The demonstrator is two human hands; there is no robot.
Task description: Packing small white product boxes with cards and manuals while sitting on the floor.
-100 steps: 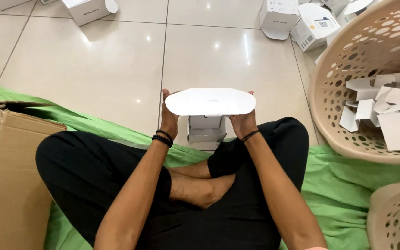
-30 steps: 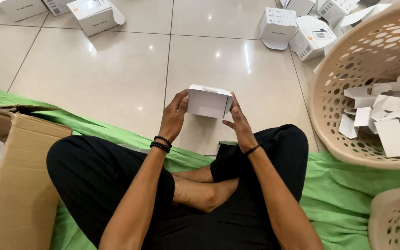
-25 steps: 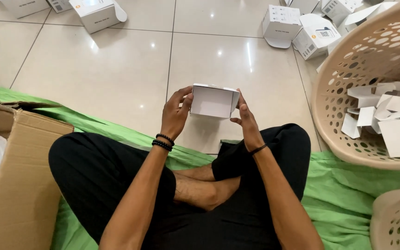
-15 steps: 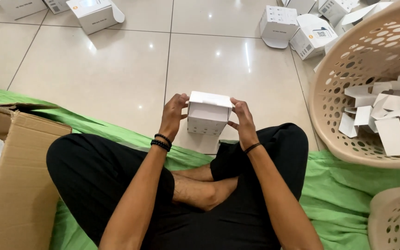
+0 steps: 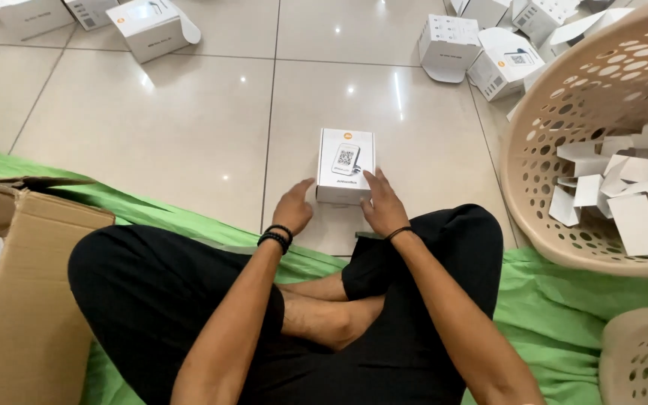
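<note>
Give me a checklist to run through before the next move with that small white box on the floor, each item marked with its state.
1. Small white box closed and resting flat on the tiled floor: ok.
2. Left hand off the box, just beside it: ok.
3. Right hand at the box's near right corner; whether it touches: cannot tell.
4. Floor beyond the box bare up to the other white boxes: ok.
5. Beige basket on the right holds white cards: ok.
6. Cardboard carton on the left open; contents: cannot tell.
</note>
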